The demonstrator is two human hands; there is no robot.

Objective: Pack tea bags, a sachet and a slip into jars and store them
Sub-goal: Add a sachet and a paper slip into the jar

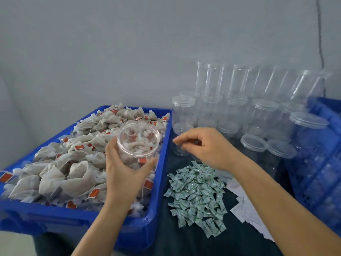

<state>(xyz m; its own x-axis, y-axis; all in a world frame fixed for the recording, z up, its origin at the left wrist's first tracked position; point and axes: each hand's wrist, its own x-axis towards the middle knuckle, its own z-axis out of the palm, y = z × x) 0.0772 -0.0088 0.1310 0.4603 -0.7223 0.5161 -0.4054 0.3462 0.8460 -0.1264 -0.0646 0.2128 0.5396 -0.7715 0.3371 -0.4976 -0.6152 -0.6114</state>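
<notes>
- The slips lay nearest, a loose white pile on the dark table, partly under the right forearm
- Just beyond them the sachets, small white-and-green packets, were heaped beside the blue tray
- The left hand gripped an open jar over the tray, fingers and thumb wrapped round its clear wall; tea bags already filled much of it
- The right hand hung above the sachets, fingers loosely curled; whether it held a clear lid I could not tell
- Filling looked done; the next move probably called for one sachet and one slip
- Farthest stood stacked empty jars and a blue crate
</notes>
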